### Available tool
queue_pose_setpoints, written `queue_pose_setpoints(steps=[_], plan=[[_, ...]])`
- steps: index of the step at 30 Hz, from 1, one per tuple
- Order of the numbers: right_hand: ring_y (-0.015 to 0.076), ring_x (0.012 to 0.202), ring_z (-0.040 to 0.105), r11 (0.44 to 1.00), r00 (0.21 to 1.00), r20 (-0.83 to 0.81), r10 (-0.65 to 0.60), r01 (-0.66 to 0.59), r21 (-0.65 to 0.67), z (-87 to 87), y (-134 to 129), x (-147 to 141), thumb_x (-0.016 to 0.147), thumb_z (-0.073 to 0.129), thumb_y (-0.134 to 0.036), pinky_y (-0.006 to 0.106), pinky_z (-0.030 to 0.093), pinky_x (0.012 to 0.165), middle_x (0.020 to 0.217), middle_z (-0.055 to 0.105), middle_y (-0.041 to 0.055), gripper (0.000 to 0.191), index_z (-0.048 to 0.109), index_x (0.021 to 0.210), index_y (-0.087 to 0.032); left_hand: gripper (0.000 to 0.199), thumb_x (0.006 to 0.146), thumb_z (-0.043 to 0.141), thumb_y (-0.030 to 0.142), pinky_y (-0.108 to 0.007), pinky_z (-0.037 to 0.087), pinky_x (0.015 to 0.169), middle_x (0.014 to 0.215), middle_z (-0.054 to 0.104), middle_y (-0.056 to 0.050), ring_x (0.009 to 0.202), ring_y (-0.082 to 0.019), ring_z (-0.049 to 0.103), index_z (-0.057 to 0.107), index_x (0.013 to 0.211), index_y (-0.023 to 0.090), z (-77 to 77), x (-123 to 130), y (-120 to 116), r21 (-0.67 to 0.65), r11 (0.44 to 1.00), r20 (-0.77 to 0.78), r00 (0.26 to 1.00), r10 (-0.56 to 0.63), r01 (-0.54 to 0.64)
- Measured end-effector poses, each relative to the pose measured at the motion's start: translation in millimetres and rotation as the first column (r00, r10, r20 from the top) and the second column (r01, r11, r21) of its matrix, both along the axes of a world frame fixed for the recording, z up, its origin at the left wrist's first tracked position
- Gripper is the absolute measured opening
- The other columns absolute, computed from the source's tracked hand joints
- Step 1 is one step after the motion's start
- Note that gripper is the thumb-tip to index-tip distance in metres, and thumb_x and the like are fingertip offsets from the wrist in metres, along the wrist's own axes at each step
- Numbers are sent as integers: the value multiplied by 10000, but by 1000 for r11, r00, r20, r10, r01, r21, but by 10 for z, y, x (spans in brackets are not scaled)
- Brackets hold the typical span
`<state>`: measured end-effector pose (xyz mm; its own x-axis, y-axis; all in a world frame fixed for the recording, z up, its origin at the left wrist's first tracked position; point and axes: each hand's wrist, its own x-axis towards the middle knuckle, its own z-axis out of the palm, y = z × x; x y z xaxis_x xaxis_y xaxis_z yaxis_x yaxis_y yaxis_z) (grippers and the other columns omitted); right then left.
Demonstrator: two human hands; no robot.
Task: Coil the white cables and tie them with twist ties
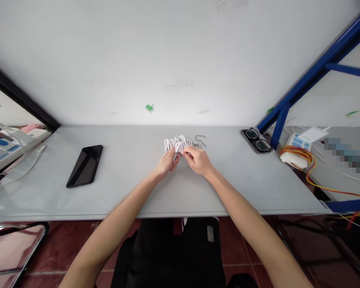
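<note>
A looped bundle of white cable (pixel 180 141) is gathered over the middle of the grey table. My left hand (pixel 167 163) is closed around the lower part of the bundle. The fingers of my right hand (pixel 198 160) pinch a thin black twist tie (pixel 178 153) that lies across the front of the cable. Behind my right hand, more thin black ties (pixel 201 140) lie on the table. My fingers hide part of the bundle, so I cannot tell how far the tie goes round it.
A black phone (pixel 85 166) lies on the grey table (pixel 123 168) at the left. Eyeglasses (pixel 258 140) rest on a dark case at the right. Power strips (pixel 9 148) and cords stand off the left end; a yellow-red cable coil (pixel 300 154) lies beyond the blue frame (pixel 280 126).
</note>
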<state>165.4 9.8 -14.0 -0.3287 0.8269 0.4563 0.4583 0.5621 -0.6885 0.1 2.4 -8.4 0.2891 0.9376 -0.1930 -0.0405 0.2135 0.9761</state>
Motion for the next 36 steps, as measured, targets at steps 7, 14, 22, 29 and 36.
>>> queue_pose_setpoints(steps=[7,14,22,29,36], plan=[[69,410,275,608,811,-585,-24,-452,-653,-9,54,-71,799,608,-481,254,225,426,521,385,-57,365,440,617,-212,504,971,282,578,-285,277,592,627,476,-18,568,-124,374,454,702,188,15,-10,-21,586,807,-466,845,261,73],[131,614,510,961,988,-151,36,-76,-267,14,-15,-3,956,443,-474,283,397,611,805,617,26,298,575,976,-208,569,938,275,659,-262,225,495,574,337,14,492,-90,266,408,653,186,-1,2,14,186,982,-156,986,54,-25],[153,663,510,942,923,358,-142,15,335,10,34,85,994,399,-330,291,311,607,772,627,56,302,594,808,-194,512,941,334,640,-250,185,481,587,288,35,481,-68,194,455,749,181,-19,-33,25,-67,998,40,999,-16,19],[123,546,442,993,998,-18,64,-65,-98,-9,-2,2,941,429,-345,278,319,558,610,541,11,338,484,642,-198,555,951,251,644,-262,268,510,577,353,11,509,-94,309,392,668,189,5,-24,-6,256,964,-164,986,-28,70],[103,400,363,655,830,-552,82,-462,-597,-64,96,-6,856,468,-415,268,307,461,472,445,-33,314,462,614,-215,450,985,278,544,-278,296,591,642,446,-1,583,-120,375,390,722,196,52,-39,-43,561,809,-461,878,131,174]])
